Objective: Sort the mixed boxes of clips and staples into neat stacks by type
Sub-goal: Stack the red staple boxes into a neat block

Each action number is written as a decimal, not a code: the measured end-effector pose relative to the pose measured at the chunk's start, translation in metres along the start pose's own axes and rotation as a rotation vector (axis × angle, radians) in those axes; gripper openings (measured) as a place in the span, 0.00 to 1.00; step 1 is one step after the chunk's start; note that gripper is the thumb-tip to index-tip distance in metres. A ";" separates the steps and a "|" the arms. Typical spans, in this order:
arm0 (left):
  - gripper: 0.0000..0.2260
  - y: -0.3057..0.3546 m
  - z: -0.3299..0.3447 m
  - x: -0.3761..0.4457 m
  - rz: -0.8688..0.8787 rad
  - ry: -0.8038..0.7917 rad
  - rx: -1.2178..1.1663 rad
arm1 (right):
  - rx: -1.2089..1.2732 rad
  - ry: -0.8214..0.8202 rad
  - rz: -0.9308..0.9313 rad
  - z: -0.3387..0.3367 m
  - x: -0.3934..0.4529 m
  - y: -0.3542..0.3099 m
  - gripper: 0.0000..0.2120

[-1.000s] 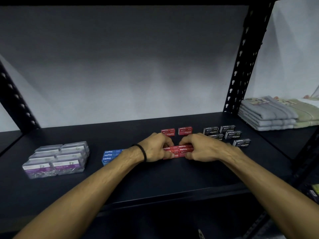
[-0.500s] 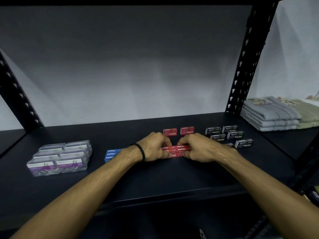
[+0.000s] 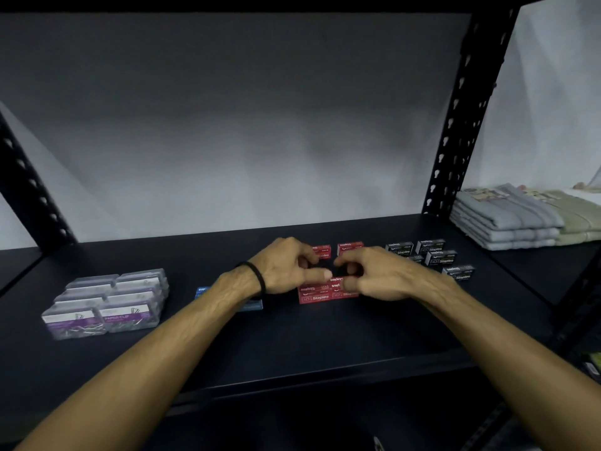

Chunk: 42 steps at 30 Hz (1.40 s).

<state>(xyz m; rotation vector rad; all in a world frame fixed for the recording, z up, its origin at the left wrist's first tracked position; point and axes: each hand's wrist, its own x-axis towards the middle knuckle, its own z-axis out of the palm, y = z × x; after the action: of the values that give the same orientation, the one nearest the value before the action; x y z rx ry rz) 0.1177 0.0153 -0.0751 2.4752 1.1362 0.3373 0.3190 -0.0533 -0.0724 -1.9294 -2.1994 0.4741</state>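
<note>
My left hand and right hand hover together over the red staple stack, fingers loosely curled, thumbs near its top; contact unclear. Two red staple boxes sit just beyond my fingers. Black staple boxes lie right of my right hand; blue boxes and clear paper clip boxes left of my left wrist.
</note>
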 end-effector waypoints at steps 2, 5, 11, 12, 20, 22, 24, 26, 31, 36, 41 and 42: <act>0.17 0.001 -0.006 0.009 -0.006 0.040 -0.058 | 0.029 0.071 0.014 -0.009 0.005 0.004 0.22; 0.14 -0.001 -0.008 0.027 -0.029 0.080 -0.048 | -0.013 0.178 0.035 -0.015 0.020 0.013 0.22; 0.16 -0.008 0.004 0.055 -0.085 0.063 -0.026 | -0.142 0.158 0.081 -0.009 0.048 0.020 0.24; 0.16 -0.009 0.006 0.058 -0.087 0.057 -0.017 | -0.155 0.154 0.084 -0.008 0.051 0.021 0.23; 0.10 -0.010 0.016 0.069 -0.075 0.033 0.041 | -0.211 0.158 0.105 -0.005 0.063 0.023 0.16; 0.09 -0.009 0.017 0.070 -0.066 0.035 0.046 | -0.196 0.143 0.097 -0.004 0.063 0.023 0.15; 0.08 -0.009 0.017 0.071 -0.061 0.035 0.045 | -0.165 0.138 0.078 -0.004 0.063 0.023 0.14; 0.08 -0.008 0.018 0.071 -0.059 0.036 0.045 | -0.133 0.128 0.060 -0.003 0.063 0.022 0.13; 0.08 -0.007 0.018 0.070 -0.052 0.032 0.033 | -0.089 0.121 0.038 -0.002 0.063 0.022 0.12; 0.07 -0.009 0.018 0.067 -0.053 0.020 0.015 | -0.038 0.092 0.023 -0.003 0.060 0.022 0.11; 0.07 -0.013 0.014 0.053 -0.062 -0.038 -0.063 | 0.045 0.045 0.006 -0.001 0.051 0.019 0.10; 0.07 -0.013 0.013 0.050 -0.068 -0.062 -0.083 | 0.058 0.037 0.004 0.000 0.048 0.018 0.09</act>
<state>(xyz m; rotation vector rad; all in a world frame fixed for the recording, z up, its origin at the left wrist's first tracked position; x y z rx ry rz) 0.1455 0.0581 -0.0900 2.3527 1.1548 0.2796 0.3286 -0.0040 -0.0820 -1.8979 -2.1358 0.4924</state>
